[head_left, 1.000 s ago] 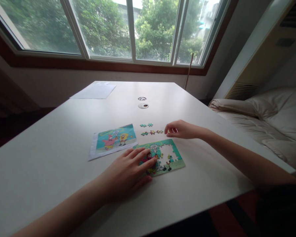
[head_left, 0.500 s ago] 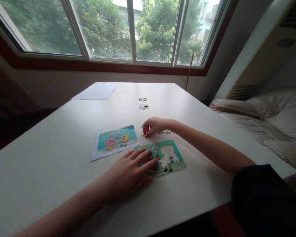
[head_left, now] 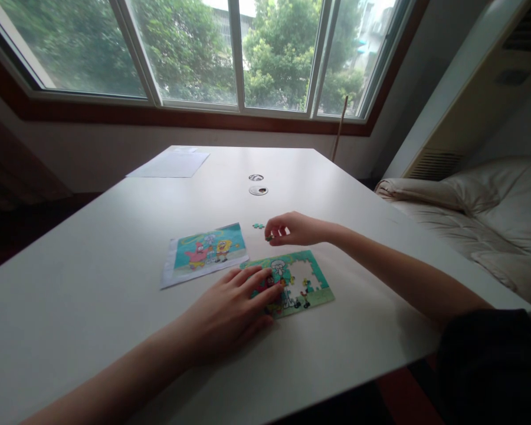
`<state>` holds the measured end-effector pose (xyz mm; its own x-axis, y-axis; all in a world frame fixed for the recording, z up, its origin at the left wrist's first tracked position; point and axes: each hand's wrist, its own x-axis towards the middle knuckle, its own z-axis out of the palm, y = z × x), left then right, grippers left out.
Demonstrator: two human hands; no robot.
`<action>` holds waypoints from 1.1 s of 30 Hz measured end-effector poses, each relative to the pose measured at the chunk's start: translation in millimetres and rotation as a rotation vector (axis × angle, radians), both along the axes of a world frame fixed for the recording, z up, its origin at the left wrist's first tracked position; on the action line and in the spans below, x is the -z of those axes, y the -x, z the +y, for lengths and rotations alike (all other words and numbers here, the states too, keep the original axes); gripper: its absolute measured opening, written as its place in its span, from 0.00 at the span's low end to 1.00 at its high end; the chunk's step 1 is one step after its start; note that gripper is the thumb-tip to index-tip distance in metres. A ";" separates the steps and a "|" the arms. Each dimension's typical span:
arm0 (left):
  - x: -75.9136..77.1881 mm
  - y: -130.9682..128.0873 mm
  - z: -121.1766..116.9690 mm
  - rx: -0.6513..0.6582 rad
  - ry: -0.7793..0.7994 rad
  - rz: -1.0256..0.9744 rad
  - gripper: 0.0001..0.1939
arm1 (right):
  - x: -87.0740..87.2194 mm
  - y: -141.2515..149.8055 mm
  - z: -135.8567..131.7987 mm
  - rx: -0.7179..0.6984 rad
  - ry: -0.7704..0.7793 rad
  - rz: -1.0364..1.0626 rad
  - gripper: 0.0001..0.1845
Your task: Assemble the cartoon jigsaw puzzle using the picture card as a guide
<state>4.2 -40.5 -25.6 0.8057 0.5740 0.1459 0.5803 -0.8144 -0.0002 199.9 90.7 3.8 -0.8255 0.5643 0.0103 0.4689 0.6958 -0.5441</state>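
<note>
My left hand (head_left: 236,298) lies flat with fingers stretched over the left part of a partly filled jigsaw puzzle (head_left: 321,295). Its right half shows a white gap with jagged edges, and my palm and fingers cover much of its left side. Behind the puzzle, my right hand (head_left: 292,229) hovers low with thumb and fingertips pinched on a small puzzle piece (head_left: 269,238). A teal loose piece (head_left: 258,226) rests just beyond those fingertips. Other loose pieces are hidden behind the right hand.
Left of the puzzle lies a picture sheet (head_left: 207,251) with the same cartoon scene. White papers (head_left: 170,164) lie at the far left of the white table (head_left: 92,265). Two round inserts (head_left: 258,190) sit in the tabletop. A pale sofa (head_left: 469,212) stands at the right.
My right hand swept left over the loose pieces, then shifted slightly right with a puzzle piece pinched from the left end of the nearer row. My left hand stays on the puzzle.
</note>
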 end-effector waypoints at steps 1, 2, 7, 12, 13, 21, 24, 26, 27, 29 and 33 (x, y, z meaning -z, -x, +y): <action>0.5 0.0 0.0 -0.003 -0.001 0.004 0.19 | -1.2 -7.3 -6.6 0.018 0.013 0.025 0.10; 1.1 0.1 0.0 -0.003 -0.005 0.009 0.19 | -2.1 -14.4 -13.1 0.036 0.025 0.049 0.10; 3.3 1.5 -0.5 0.015 -0.042 0.025 0.17 | 0.9 -41.9 -41.8 0.105 0.032 0.153 0.10; 2.4 1.4 0.1 0.045 -0.010 0.019 0.16 | 9.5 -47.6 -61.6 0.190 0.234 0.195 0.12; 2.1 1.1 0.3 0.045 -0.008 0.015 0.16 | 10.6 -46.4 -65.2 0.200 0.290 0.202 0.12; 1.9 0.6 0.3 0.054 -0.019 -0.003 0.17 | 10.9 -36.6 -82.8 0.189 0.389 0.168 0.10; 2.2 0.9 0.2 0.058 -0.022 -0.004 0.18 | 12.4 -36.2 -83.8 0.184 0.309 0.129 0.09; 2.4 1.0 0.2 0.062 -0.020 -0.001 0.18 | 14.2 -35.7 -84.0 0.183 0.233 0.113 0.08; 2.5 1.0 0.1 0.062 -0.019 0.000 0.18 | 15.3 -35.3 -84.0 0.178 0.176 0.112 0.08; 2.5 0.9 -0.1 0.057 -0.019 -0.001 0.18 | 17.6 -34.6 -83.7 0.160 0.047 0.122 0.06; 2.3 0.5 -0.8 0.055 -0.021 -0.008 0.18 | 21.1 -34.5 -82.1 0.153 -0.060 0.097 0.07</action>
<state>3.7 -41.3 -27.9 0.8346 0.5259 0.1638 0.5349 -0.8448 -0.0129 234.4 8.6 -17.2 -0.7233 0.6795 0.1227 0.5194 0.6526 -0.5517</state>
